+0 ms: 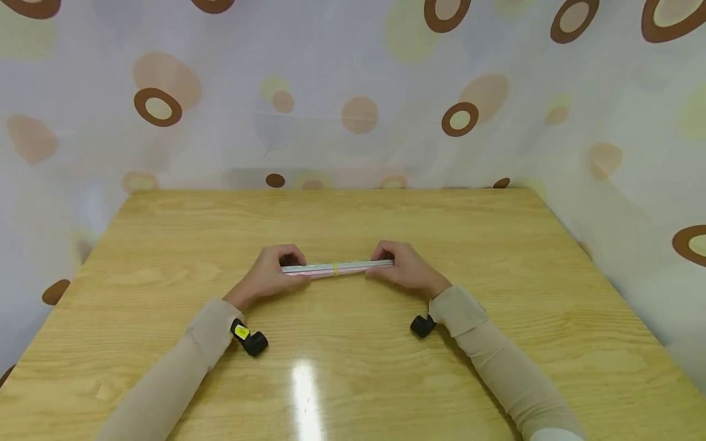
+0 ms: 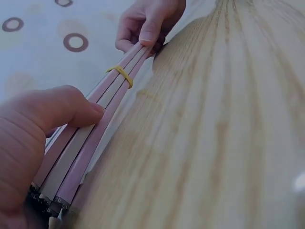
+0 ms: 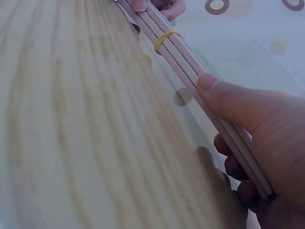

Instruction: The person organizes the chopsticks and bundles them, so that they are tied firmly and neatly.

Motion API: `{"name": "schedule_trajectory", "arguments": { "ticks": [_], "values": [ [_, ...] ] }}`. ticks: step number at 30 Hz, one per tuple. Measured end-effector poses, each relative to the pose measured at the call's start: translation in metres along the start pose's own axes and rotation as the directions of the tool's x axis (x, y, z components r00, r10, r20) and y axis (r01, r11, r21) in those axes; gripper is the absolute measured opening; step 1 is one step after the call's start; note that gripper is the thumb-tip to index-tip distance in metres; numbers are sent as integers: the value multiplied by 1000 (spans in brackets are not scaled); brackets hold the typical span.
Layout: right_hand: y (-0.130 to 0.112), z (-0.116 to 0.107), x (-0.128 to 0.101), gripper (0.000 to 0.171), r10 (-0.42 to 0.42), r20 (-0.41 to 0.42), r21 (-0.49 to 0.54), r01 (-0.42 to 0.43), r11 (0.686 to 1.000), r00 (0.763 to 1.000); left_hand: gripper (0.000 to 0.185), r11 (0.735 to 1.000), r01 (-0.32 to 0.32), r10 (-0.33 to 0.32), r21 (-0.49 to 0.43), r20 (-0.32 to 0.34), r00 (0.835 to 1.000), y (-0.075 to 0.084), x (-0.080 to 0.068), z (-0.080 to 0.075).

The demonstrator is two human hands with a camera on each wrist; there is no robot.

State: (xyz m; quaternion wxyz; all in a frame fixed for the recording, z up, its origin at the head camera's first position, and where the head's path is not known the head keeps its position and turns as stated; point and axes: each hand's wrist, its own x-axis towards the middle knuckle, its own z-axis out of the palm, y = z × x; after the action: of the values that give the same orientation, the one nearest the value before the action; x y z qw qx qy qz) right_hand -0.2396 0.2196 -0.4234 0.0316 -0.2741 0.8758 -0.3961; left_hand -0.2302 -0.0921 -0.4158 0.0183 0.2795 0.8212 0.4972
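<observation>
A bundle of thin pink and white sticks (image 1: 337, 268) lies level just above the wooden table (image 1: 353, 380), bound at its middle by a yellow rubber band (image 1: 335, 269). My left hand (image 1: 271, 274) grips the bundle's left end, thumb lying along the sticks (image 2: 81, 143). My right hand (image 1: 401, 266) grips the right end, thumb pressed on top of the sticks (image 3: 190, 67). In the wrist views the rubber band (image 2: 120, 74) (image 3: 167, 39) wraps the sticks about midway between the two hands.
A curtain (image 1: 353, 92) with brown and beige ovals hangs behind and beside the table. A small black camera (image 1: 250, 339) sits on my left wrist, another (image 1: 423, 324) on my right. Light glares on the tabletop near its front edge.
</observation>
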Motion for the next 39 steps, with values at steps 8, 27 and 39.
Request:
{"name": "schedule_trajectory", "arguments": {
  "ticks": [8, 27, 39],
  "values": [
    [2, 4, 1, 16, -37, -46, -3, 37, 999, 998, 20, 1000, 3, -3, 24, -4, 1000, -13, 4, 1],
    [3, 4, 3, 16, -72, -99, -75, 65, 995, 992, 33, 999, -29, 28, 46, 9, 1000, -20, -1, -5],
    [-2, -9, -8, 12, -15, -140, -9, 14, 1000, 990, 39, 996, 55, -58, -69, -50, 997, -12, -11, -21]
  ]
}}
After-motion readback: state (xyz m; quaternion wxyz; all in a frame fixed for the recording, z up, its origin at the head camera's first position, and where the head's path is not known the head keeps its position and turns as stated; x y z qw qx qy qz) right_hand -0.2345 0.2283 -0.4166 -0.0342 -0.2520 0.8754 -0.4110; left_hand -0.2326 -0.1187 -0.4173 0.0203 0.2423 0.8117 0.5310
